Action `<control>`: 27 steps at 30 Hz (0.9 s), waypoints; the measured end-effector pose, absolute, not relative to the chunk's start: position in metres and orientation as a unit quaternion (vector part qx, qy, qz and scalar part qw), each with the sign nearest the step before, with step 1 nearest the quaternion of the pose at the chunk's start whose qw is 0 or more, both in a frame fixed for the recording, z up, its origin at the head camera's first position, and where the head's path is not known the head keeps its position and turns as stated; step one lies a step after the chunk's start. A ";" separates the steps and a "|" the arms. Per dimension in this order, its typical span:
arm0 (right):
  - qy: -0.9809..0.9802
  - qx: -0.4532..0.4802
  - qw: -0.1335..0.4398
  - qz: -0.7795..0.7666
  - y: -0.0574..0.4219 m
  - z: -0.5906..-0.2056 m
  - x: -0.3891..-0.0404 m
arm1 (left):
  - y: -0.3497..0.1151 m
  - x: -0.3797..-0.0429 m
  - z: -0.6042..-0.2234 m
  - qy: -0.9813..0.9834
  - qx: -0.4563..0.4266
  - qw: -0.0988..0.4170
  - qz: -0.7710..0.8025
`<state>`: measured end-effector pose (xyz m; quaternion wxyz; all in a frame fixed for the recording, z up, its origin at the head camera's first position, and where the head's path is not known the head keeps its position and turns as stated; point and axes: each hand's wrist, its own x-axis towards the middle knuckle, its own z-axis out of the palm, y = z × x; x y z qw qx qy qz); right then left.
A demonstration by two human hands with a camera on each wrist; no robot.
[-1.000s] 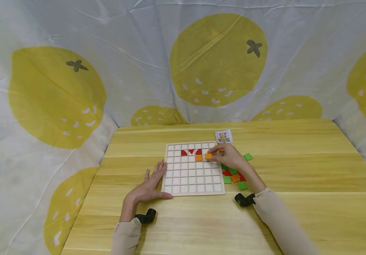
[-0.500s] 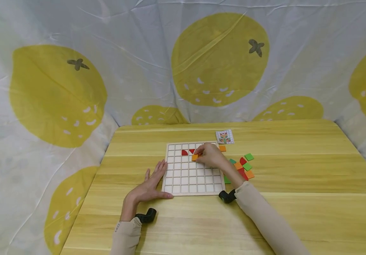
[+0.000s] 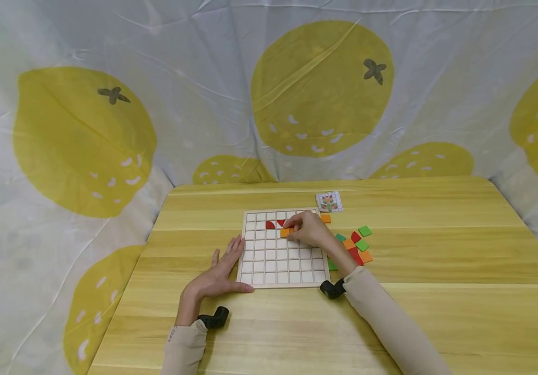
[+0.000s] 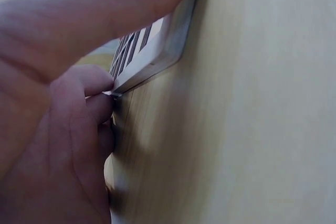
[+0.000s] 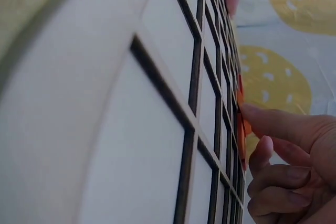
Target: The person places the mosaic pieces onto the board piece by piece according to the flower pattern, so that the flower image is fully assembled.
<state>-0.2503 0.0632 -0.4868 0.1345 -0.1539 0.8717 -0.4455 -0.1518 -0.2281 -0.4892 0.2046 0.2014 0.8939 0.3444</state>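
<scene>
My right hand (image 3: 310, 229) reaches over the upper middle of the white gridded board (image 3: 284, 286). Its thumb and fingertips pinch an orange square tile (image 3: 285, 233) low over the cells; in the right wrist view more orange (image 5: 242, 137) shows under the fingertips. A red quarter-round tile (image 3: 270, 225) and a red triangle tile (image 3: 280, 223) lie in the row just beyond; the fingers hide the cells to their right. My left hand (image 3: 219, 273) lies at the board's left side, fingers extended along that edge. Its thumb (image 4: 105, 17) rests at the near corner.
Loose green, red and orange tiles (image 3: 353, 252) lie right of the board, partly behind the right forearm. One orange tile (image 3: 326, 219) sits by the far right corner. Behind it is a small pattern card (image 3: 329, 201). A lemon-print cloth (image 3: 179, 104) hangs behind the wooden table (image 3: 437, 234).
My right hand has carried the orange tile left from the board's right side to its upper middle, then stayed almost still there. My left hand has kept its place.
</scene>
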 end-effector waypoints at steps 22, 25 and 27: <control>0.874 -0.112 0.129 -0.455 0.055 -0.486 -0.251 | -0.228 -0.153 -0.490 0.894 0.198 0.208 0.344; 0.868 -0.100 0.128 -0.470 0.065 -0.482 -0.250 | -0.228 -0.153 -0.490 0.893 0.199 0.209 0.345; 0.865 -0.091 0.123 -0.478 0.075 -0.478 -0.250 | -0.228 -0.153 -0.490 0.893 0.198 0.208 0.346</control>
